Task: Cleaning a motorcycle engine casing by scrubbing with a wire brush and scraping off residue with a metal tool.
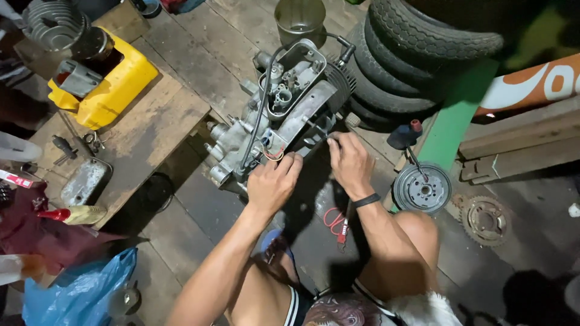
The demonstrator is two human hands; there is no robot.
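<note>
A grey motorcycle engine [284,108] lies on the wooden floor in front of me, with a black hose running down its side and red and yellow wires at its lower edge. My left hand [273,181] rests against the engine's near edge by those wires, fingers curled on the casing. My right hand [349,160], a black band on its wrist, pinches a small part at the engine's right side, near the finned cylinder [342,81]. What the fingertips hold is too small to tell.
Stacked tyres [411,54] stand at the back right by a green post [453,121]. A flywheel [422,188] and a sprocket [485,220] lie to the right. A yellow canister [112,84] and tools sit on a low wooden bench [145,127] at the left. A blue bag [78,290] lies at the lower left.
</note>
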